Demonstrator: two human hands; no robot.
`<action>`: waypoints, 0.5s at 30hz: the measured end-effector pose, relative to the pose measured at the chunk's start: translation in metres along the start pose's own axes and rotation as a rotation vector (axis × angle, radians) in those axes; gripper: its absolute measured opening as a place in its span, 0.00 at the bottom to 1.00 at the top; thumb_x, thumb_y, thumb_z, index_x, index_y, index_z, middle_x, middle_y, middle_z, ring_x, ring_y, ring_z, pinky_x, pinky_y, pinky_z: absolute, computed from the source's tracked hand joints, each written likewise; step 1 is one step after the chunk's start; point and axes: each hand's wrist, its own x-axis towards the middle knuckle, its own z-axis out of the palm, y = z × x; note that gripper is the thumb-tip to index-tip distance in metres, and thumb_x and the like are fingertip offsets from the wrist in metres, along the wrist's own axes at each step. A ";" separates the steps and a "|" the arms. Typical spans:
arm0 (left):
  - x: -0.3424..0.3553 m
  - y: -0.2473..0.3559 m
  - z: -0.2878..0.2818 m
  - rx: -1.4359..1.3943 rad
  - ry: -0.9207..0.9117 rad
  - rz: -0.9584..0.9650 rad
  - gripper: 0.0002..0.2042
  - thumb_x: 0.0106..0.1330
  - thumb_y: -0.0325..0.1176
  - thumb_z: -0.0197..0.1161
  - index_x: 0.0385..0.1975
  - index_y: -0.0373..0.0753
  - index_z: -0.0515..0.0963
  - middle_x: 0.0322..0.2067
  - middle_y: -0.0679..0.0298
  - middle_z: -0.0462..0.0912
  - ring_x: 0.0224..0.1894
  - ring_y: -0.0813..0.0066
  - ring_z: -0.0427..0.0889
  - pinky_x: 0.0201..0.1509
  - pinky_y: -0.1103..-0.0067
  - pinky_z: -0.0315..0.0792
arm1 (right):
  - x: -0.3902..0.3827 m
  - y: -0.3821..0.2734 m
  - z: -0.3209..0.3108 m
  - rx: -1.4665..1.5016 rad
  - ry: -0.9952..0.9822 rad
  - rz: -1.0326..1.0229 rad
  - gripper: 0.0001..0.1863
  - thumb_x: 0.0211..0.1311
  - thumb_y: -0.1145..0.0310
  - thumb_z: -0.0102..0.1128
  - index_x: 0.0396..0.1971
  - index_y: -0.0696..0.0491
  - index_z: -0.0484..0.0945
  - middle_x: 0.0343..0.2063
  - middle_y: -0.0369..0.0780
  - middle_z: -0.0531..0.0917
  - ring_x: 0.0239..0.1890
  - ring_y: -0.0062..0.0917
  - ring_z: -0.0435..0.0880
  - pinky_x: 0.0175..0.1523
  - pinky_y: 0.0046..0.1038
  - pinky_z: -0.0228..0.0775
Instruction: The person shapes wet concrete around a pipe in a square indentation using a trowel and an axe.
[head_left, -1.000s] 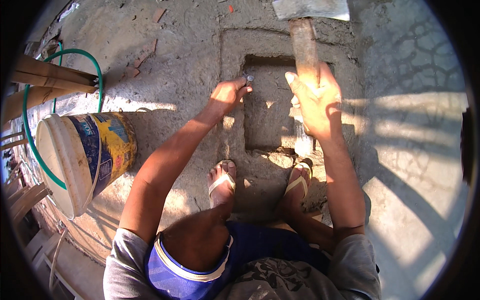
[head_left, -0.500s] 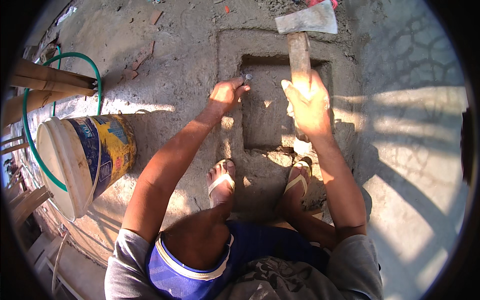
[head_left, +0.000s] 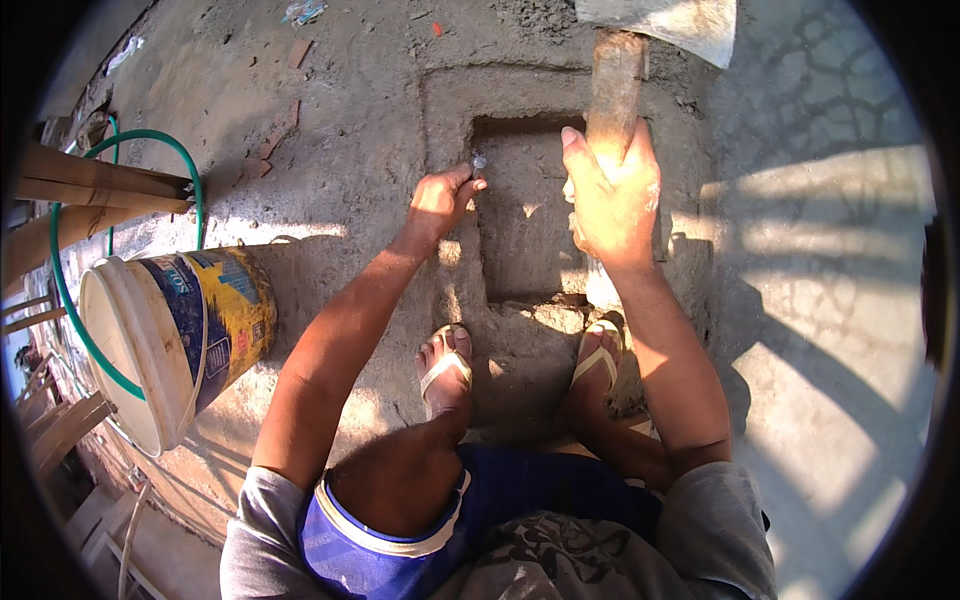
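Note:
My right hand (head_left: 618, 205) is wrapped around the wooden handle of an axe (head_left: 614, 95). The axe's pale, scuffed metal head is raised at the top of the view, partly cut off by the frame edge. My left hand (head_left: 438, 208) is closed at the left rim of a rectangular pit (head_left: 525, 225) in the grey ground. From its fist sticks the battered grey end of a metal chisel (head_left: 478, 162); the rest of that tool is hidden. Air separates the axe head from the chisel.
To the left, a tilted plastic bucket (head_left: 225, 310) with a blue and yellow label stands beside a green hose (head_left: 190, 150) and wooden poles (head_left: 100, 178). My sandalled feet (head_left: 445, 365) straddle the pit's near end. Brick fragments (head_left: 268, 147) lie at the upper left; smooth cracked concrete (head_left: 820, 260) spans the right.
The axe has risen and its head now looms larger, shifted up and to the right. My left hand keeps its grip at the rim, shifted slightly left in view.

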 end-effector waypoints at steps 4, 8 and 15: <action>-0.005 -0.010 -0.002 -0.024 0.017 0.006 0.16 0.66 0.41 0.68 0.31 0.33 0.75 0.23 0.51 0.75 0.25 0.51 0.74 0.33 0.64 0.70 | -0.026 0.070 0.007 -0.610 -0.443 0.040 0.15 0.61 0.65 0.65 0.39 0.59 0.71 0.26 0.51 0.83 0.29 0.48 0.84 0.36 0.41 0.74; -0.009 -0.005 -0.003 -0.032 -0.007 -0.010 0.15 0.67 0.40 0.67 0.30 0.32 0.76 0.23 0.50 0.76 0.26 0.51 0.77 0.32 0.64 0.71 | -0.021 0.046 0.000 -0.555 -0.497 0.076 0.15 0.62 0.64 0.62 0.40 0.59 0.72 0.27 0.55 0.82 0.32 0.57 0.83 0.36 0.46 0.74; -0.012 0.002 -0.004 -0.093 0.002 0.021 0.12 0.68 0.36 0.66 0.34 0.32 0.78 0.23 0.52 0.76 0.25 0.65 0.73 0.34 0.71 0.71 | -0.022 0.061 0.010 -0.619 -0.431 0.103 0.12 0.60 0.66 0.57 0.38 0.59 0.70 0.28 0.56 0.82 0.37 0.55 0.83 0.42 0.50 0.72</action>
